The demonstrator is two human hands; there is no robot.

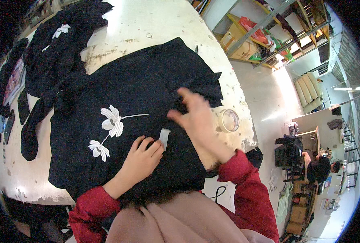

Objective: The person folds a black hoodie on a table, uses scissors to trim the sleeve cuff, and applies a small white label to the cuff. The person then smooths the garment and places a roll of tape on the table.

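Observation:
A black garment (119,85) is spread on the pale table, with white flowers (111,121) and a thin white stem on its front. My left hand (141,160) rests on the fabric to the right of and below the flowers, fingers slightly bent and lying on it. Beside its fingertips is a short pale grey strip (164,139), which looks like tape. Over the garment's right part, my right hand (198,119) hovers with thumb and fingers apart, somewhat blurred by motion; I see nothing between them. A roll of tape (228,120) lies just right of its wrist.
More black garments (62,44) with white flowers lie at the table's far left. The worn table (147,24) ends at the right along the floor. Beyond stand shelves (261,36) with boxes and bags, and a person (320,168) sits at a work table at the right.

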